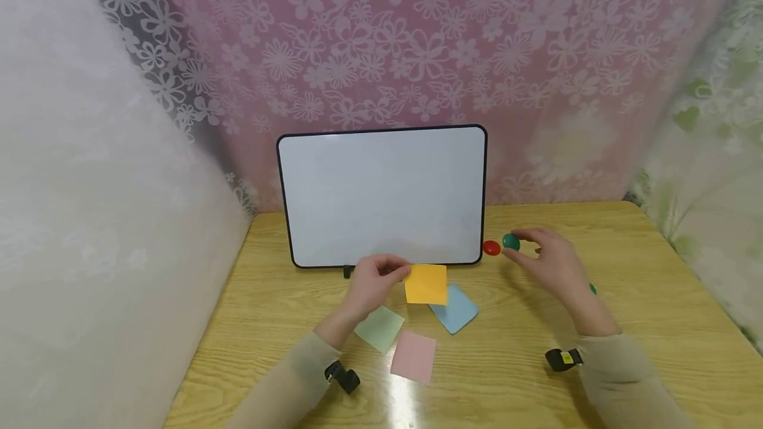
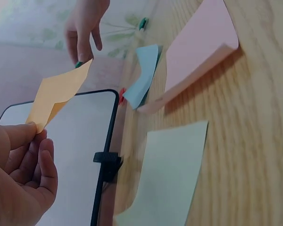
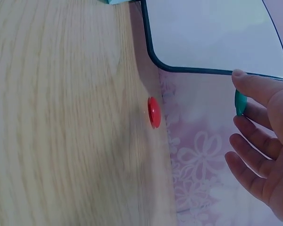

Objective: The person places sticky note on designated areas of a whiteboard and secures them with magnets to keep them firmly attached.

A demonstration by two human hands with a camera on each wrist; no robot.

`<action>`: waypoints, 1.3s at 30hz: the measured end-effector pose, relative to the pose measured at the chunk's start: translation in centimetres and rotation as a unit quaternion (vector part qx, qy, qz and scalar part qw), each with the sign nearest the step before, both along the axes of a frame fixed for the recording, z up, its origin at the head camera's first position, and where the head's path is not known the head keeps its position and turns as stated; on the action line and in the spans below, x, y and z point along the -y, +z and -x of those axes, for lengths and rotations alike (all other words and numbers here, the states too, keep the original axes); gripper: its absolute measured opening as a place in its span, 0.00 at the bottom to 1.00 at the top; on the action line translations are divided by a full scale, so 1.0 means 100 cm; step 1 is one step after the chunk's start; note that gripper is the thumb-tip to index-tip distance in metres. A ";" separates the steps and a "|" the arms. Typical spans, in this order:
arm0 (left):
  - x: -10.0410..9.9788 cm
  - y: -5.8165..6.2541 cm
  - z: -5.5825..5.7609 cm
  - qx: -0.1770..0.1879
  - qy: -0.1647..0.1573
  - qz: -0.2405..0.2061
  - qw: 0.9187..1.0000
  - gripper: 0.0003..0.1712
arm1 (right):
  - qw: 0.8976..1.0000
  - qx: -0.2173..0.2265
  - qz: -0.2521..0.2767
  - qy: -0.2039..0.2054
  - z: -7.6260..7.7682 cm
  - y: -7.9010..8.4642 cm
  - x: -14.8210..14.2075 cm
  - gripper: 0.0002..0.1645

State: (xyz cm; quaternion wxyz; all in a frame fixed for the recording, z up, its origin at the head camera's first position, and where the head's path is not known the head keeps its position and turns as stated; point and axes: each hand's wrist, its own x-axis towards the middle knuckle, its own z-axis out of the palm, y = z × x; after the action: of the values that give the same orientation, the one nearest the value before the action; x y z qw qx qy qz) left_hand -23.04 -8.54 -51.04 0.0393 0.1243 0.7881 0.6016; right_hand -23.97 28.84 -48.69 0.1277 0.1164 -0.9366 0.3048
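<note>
My left hand (image 1: 374,283) pinches an orange sticky note (image 1: 426,285) by its left corner, in front of the whiteboard's (image 1: 384,197) lower edge. In the left wrist view the note (image 2: 56,92) is bent, held between thumb and fingertips. To the right of the board, my right hand (image 1: 551,262) holds a round green magnet (image 1: 510,241) between thumb and index finger; the other fingers spread loosely in the right wrist view. A red magnet (image 1: 491,247) lies on the table just left of the green one, near the board's lower right corner.
Light blue (image 1: 456,310), pale green (image 1: 380,328) and pink (image 1: 414,357) sticky notes lie on the wooden table before the board. Another green magnet (image 1: 593,288) is partly hidden behind the right wrist. A black clip (image 2: 108,165) sits on the board's lower edge.
</note>
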 end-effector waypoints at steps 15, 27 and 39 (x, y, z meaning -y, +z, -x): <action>0.033 0.016 0.009 -0.018 0.032 -0.001 0.999 0.07 | 0.999 -0.036 0.004 0.022 0.003 0.003 0.027 0.29; 0.048 0.022 0.014 -0.022 0.048 -0.014 0.999 0.08 | 0.998 -0.049 0.009 0.027 0.006 0.003 0.049 0.27; 0.076 0.027 0.020 -0.045 0.081 0.015 0.996 0.08 | 0.997 -0.060 0.011 0.052 0.013 0.008 0.078 0.27</action>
State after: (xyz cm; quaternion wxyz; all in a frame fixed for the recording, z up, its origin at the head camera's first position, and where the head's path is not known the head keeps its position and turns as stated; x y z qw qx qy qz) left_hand -25.04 -16.10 -48.34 -0.0430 0.0862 0.8053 0.5849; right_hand -25.27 21.02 -47.87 0.1689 0.1820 -0.9163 0.3143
